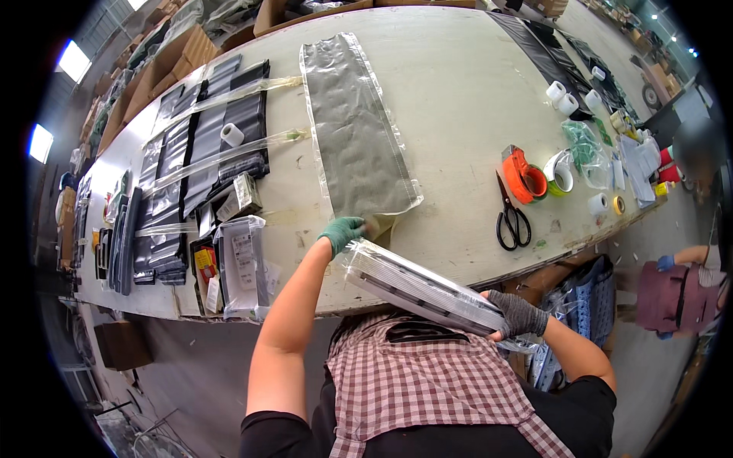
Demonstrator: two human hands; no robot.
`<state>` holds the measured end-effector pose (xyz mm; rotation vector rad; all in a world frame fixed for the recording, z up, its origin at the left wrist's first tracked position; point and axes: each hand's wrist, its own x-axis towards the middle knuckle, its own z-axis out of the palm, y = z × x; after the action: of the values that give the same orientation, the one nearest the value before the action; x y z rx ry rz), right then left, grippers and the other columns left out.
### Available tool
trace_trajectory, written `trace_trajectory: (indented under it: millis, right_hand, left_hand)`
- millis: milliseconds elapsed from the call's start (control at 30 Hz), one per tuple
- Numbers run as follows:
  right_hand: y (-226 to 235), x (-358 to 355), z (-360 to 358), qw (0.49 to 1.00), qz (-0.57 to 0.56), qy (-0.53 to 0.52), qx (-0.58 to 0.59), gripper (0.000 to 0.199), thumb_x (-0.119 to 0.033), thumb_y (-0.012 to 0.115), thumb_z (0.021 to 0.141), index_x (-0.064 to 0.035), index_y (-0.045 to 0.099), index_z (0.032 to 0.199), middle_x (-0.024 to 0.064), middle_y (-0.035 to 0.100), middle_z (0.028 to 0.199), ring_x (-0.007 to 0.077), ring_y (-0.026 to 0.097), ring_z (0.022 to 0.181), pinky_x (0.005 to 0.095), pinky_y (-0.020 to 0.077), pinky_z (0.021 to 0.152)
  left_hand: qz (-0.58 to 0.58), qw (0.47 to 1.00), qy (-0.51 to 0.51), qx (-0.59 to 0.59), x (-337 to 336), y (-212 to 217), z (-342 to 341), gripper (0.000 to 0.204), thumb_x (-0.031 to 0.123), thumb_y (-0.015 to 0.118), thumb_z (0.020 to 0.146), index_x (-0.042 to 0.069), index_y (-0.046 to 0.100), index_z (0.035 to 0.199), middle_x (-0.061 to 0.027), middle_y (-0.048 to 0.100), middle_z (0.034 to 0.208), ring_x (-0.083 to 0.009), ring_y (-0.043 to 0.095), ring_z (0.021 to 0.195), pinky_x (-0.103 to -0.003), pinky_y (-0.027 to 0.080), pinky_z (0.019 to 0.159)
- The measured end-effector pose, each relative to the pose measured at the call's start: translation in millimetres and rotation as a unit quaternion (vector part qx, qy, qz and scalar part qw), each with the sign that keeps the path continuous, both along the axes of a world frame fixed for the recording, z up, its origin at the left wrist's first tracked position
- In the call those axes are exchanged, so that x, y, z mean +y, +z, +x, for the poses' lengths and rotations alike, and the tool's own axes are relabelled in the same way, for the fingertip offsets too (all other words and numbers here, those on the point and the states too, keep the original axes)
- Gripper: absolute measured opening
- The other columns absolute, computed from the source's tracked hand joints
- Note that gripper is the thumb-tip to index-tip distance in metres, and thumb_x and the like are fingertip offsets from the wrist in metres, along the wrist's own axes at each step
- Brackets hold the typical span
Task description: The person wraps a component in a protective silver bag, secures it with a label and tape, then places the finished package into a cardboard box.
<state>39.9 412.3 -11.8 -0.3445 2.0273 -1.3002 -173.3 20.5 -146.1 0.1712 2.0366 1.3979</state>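
Note:
A long, flat grey plastic sleeve with clear edges [350, 126] lies on the table, stretching away from me. My left hand [345, 233], in a green glove, is closed at its near end, where the film lifts into a fold. My right hand [519, 314], in a dark grey glove, grips the right end of a long bundle of pale, ribbed strips in clear wrap [420, 284]. The bundle slants across the table's near edge in front of my checked apron. Its left end is just below my left hand; whether they touch I cannot tell.
Black scissors [513, 217], an orange tape dispenser [523, 177] and several tape rolls lie to the right. Dark folded packs [206, 145] under clear strips and a plastic bin [243, 263] stand left. Another person [679, 294] is at far right, beyond the table.

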Motion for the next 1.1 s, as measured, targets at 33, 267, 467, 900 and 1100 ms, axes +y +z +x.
trace_trajectory:
  millis: [33, 267, 467, 900, 1100]
  right_hand:
    - [-1.3, 0.8, 1.3, 1.0, 0.009, 0.001, -0.004, 0.093, -0.052, 0.084, 0.059, -0.0007, 0.045, 0.127, 0.0155, 0.06, 0.111, 0.0261, 0.058, 0.105, 0.0365, 0.0458, 0.091]
    - [-38.2, 15.0, 30.5, 0.998, -0.011, -0.032, -0.05, 0.089, -0.047, 0.083, 0.062, 0.0014, 0.046, 0.127, 0.0154, 0.058, 0.117, 0.025, 0.057, 0.107, 0.0359, 0.0441, 0.094]
    - [-55.0, 29.5, 58.3, 0.846, -0.143, -0.229, -0.461, 0.073, -0.033, 0.074, 0.071, 0.0029, 0.05, 0.13, 0.019, 0.062, 0.111, 0.0226, 0.064, 0.092, 0.0339, 0.0524, 0.084]
    - [-84.4, -147.1, -116.0, 0.935, -0.206, -0.287, -0.027, 0.068, -0.06, 0.063, 0.078, -0.0004, 0.057, 0.11, 0.0107, 0.066, 0.094, 0.0246, 0.065, 0.078, 0.0386, 0.0523, 0.07]
    - [-89.7, -119.2, -101.7, 0.935, 0.328, -0.118, 0.068, 0.076, -0.074, 0.046, 0.08, -0.0011, 0.068, 0.08, 0.0217, 0.066, 0.074, 0.0382, 0.065, 0.076, 0.0453, 0.0518, 0.074]
  left_hand:
    - [0.082, 0.997, 0.0, -0.005, -2.9, -4.2, 3.3, 0.025, 0.026, 0.058, 0.09, 0.005, 0.07, 0.096, -0.0054, 0.068, 0.083, -0.017, 0.059, 0.069, -0.032, 0.047, 0.068]
    - [-0.016, 0.993, 0.096, 0.064, 15.5, -1.3, 22.8, 0.011, 0.011, 0.064, 0.085, 0.002, 0.066, 0.091, -0.0094, 0.069, 0.085, -0.0166, 0.065, 0.076, -0.027, 0.051, 0.071]
    - [-0.259, 0.76, -0.089, 0.59, 70.3, 79.8, 64.0, 0.025, 0.015, 0.063, 0.08, 0.025, 0.066, 0.103, 0.0017, 0.06, 0.078, -0.0204, 0.058, 0.071, -0.038, 0.046, 0.06]
    - [-0.2, 0.929, 0.129, 0.283, 68.3, 17.2, -18.0, 0.025, 0.019, 0.057, 0.085, 0.014, 0.06, 0.109, -0.0222, 0.065, 0.09, -0.0426, 0.062, 0.085, -0.051, 0.048, 0.071]
    - [-0.262, 0.946, 0.105, 0.162, 38.3, -5.0, 91.9, 0.076, 0.011, 0.062, 0.079, 0.021, 0.03, 0.147, -0.0239, 0.063, 0.102, -0.0447, 0.06, 0.09, -0.047, 0.05, 0.076]
